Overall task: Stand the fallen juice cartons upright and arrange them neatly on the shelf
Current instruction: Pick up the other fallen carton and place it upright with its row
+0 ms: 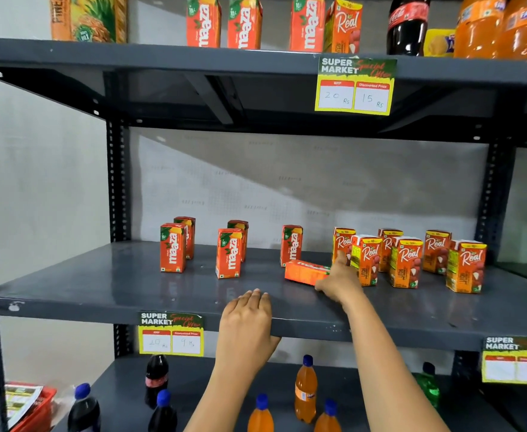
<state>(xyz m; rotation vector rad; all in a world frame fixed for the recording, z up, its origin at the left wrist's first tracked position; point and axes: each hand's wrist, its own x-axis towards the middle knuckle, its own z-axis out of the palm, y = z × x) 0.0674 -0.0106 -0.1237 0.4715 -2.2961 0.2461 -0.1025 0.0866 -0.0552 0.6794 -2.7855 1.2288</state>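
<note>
Step in hand: righting the one fallen Maaza carton (305, 271), which lies on its side on the middle shelf (131, 285), just near of the upright Maaza carton (291, 250) at the right end of that group.
Right hand (338, 280): at the carton's right end, fingers curled round it; the end itself is hidden by the hand, so a full grasp is judged, not confirmed.
Left hand (247, 319): fingers pressed together, draped over the near shelf edge, thumb under the lip; holds nothing, likely bracing.
How to do it well: pivot the carton up about its base end, keep the lift low, then slide it into line with the front row of Maaza cartons (228, 253), label facing near.
In the way: the Real cartons (367, 260) stand just right of the hand, one touching or nearly touching the knuckles; cannot tell which. A wide swing of the wrist could topple them.
Also near: the upright Maaza carton directly behind; tipping the fallen one away from the viewer risks a knock.
Surroundings: price tag (171, 334) on the shelf edge; bottles (305, 389) on the shelf below; more cartons on the shelf above.
</note>
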